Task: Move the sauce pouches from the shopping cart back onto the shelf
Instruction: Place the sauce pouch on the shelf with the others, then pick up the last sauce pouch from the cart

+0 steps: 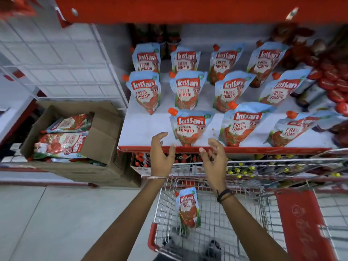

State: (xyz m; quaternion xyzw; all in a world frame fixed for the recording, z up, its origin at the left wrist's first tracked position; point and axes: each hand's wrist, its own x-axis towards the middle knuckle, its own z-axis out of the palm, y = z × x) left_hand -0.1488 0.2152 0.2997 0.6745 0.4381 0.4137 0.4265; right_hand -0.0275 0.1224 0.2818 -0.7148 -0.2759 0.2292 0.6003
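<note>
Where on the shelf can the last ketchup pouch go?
The shelf is bare at its front left corner, between the left edge and the front-row pouch. Narrower bare strips run between the pouch columns. The right side is crowded with leaning pouches and red-capped bottles.

Single head-worn wide-angle view, aimed forward and steeply down.

The scene is seen from the person's head height, close to the shelf (143,132), whose white deck is looked down upon and whose red front edge crosses the middle of the frame. The two forearms are seen entering from the bottom edge, so the hands (left hand (162,153), right hand (214,157)) are placed near the centre. The shopping cart (212,215) is viewed almost straight from above in the lower part, with the floor (47,219) beneath at lower left. Straight lines are bent towards the borders by the lens, and the corners are blurred. No second view is provided, so nothing is shared.
</note>
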